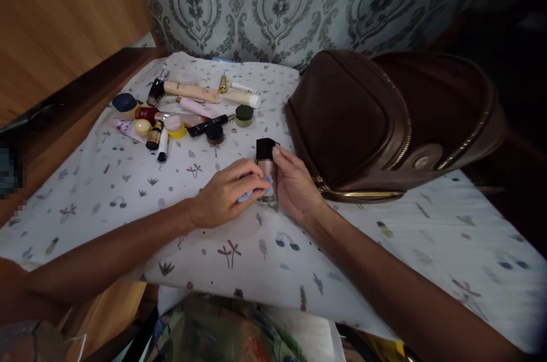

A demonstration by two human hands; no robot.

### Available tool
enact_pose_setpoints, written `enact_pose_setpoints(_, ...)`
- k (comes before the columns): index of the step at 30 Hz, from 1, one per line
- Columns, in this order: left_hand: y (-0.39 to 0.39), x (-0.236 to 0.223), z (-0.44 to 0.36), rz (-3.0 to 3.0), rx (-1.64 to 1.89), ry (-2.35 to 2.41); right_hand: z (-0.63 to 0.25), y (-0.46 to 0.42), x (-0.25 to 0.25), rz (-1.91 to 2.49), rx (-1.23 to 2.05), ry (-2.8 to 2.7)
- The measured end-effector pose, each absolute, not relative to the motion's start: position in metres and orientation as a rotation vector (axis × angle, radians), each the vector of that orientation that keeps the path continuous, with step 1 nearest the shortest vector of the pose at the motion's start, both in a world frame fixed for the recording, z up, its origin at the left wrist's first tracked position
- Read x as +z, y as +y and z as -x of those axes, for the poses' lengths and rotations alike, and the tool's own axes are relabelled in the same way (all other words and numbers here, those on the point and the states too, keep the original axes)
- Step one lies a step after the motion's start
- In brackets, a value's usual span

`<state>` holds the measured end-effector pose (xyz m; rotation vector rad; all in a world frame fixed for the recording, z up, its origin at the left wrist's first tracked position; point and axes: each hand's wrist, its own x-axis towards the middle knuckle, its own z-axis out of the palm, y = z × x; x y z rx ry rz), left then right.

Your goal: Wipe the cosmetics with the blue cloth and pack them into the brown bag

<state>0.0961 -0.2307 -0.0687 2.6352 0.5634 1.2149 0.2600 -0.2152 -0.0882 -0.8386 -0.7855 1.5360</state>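
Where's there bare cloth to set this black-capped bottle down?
Bare printed cloth shows between the left forearm and right forearm, nearer than the bottle; between left forearm and black-lidded jar; and right of the right forearm, before the brown bag. Crowded: far left, with tubes, bottles.

You have a cloth-covered table (260,276), white with small plant prints, spreading across the frame, and at its upper right sits your brown bag (342,117). At the upper left of the frame you'll find a loose cluster: a black bottle (157,91) beside a beige tube (192,92), then a gold vial (223,84) and a cream tube (241,100) toward the middle. Below those you have a red bottle (147,116), a pink tube (199,108), a black tube (208,125), a green jar (244,116) and a dark jar (215,134), with a purple tube (127,129) at the cluster's left edge.
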Motion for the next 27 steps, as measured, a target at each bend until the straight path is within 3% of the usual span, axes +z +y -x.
enact_pose_setpoints(10,-0.235,-0.069,-0.098,-2.681,1.054,0.503,-0.261,-0.218,-0.074,0.829,1.562,-0.768)
enact_pose_setpoints(27,-0.207,-0.062,-0.08,-2.367,1.506,1.098,-0.256,-0.226,-0.074,0.815,1.682,-0.9)
